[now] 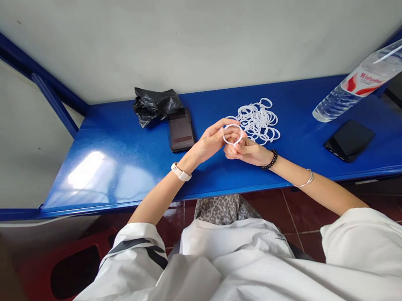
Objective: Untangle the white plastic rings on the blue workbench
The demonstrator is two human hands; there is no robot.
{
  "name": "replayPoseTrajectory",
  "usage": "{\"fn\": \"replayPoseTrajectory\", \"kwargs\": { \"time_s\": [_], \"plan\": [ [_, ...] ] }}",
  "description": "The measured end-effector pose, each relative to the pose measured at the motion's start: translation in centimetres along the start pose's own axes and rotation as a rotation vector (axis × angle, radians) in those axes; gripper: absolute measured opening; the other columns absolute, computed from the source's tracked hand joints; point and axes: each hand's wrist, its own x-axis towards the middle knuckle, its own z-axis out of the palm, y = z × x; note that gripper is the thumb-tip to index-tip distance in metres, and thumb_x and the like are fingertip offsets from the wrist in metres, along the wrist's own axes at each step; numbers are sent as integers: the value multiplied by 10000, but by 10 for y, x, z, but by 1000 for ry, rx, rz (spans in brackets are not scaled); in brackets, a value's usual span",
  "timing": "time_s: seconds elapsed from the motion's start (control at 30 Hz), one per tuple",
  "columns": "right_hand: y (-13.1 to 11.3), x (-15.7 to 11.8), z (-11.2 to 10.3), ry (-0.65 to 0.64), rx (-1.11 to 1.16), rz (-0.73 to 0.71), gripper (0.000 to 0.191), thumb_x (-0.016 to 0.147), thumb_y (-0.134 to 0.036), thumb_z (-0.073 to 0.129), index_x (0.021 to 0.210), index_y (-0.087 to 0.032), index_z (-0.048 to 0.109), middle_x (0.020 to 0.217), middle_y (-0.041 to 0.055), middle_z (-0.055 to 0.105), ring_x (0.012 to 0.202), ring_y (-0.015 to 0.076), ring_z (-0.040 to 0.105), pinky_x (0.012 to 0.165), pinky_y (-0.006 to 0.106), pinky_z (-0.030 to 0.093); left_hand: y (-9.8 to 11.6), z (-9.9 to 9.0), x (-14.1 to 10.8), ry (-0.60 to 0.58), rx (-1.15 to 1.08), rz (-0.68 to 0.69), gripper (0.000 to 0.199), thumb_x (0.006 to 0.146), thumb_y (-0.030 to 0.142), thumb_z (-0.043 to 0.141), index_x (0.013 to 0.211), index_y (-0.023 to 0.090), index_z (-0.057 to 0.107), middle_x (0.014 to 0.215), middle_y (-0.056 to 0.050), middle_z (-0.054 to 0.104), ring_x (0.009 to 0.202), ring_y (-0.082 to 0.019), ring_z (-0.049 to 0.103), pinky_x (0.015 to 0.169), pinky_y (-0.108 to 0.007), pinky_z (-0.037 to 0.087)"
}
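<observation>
From where I stand, I see a person at a blue counter [213, 176], holding one white ring [225, 139] in front of the body, just above the surface. The right hand [249, 152] pinches the lower edge of it between thumb and fingers. The left hand [213, 141] has its fingers stretched along the upper side, close against the ring; whether they truly grip, I cannot tell. The two hands are almost touching each other.

Just behind the right hand lies a loose pile of rings [258, 121], many of them overlapping. Here is, I think, the first danger: if the held ring slips from the right thumb, it may fall among the others and be hard to find again. The ring looks thin, so pulling it too strongly from both sides could bend or perhaps break it. Also, a wide movement of the right wrist could scatter the pile.

A phone [181, 132] lies near the left forearm, beside a black plastic bag [155, 106]; a careless elbow might push it. The water bottle [361, 75] stands well apart, so knocking it over seems less probable.
</observation>
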Motion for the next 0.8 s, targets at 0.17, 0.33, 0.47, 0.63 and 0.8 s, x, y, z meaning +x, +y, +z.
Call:
{"fn": "replayPoseTrajectory", "kwargs": {
  "time_s": [0.17,0.33,0.47,0.63,0.8],
  "plan": [
    [-2,1,-1,15,-6,34,428,847,-553,711,677,-196,549,568,-43,389,557,122,339,582,304,286,3,-2,0,-32,-3,-2,542,667,556,841,1020,178,681,889,-56,725,855,-199,700,844,-314,548],
    [-1,0,-3,-13,-22,21,391,879,-508,690,693,-194,549,585,-40,406,562,118,365,587,301,304,2,-7,0,-55,13,-10,508,699,538,802,1041,185,671,948,-71,729,907,-223,702,879,-347,547],
    [-3,0,-2,-12,-59,43,374,851,-535,704,755,-204,560,590,-44,429,557,118,376,576,297,323,0,-11,0,-70,85,-13,501,721,552,758,1047,186,656,981,-92,729,978,-272,702,900,-396,547],
    [-12,3,2,76,-75,77,417,803,-592,720,733,-206,578,577,-40,437,542,117,393,562,296,341,3,-15,0,-43,264,68,560,776,630,694,1129,199,642,1041,-103,721,1019,-281,695,885,-410,553],
    [-17,4,-6,342,-225,84,420,867,-616,612,769,-208,613,600,-16,501,567,131,458,572,292,397,10,-19,-1,82,555,230,533,809,566,718,1189,206,621,1168,-113,678,1087,-246,653,884,-357,542]
  ]
}}
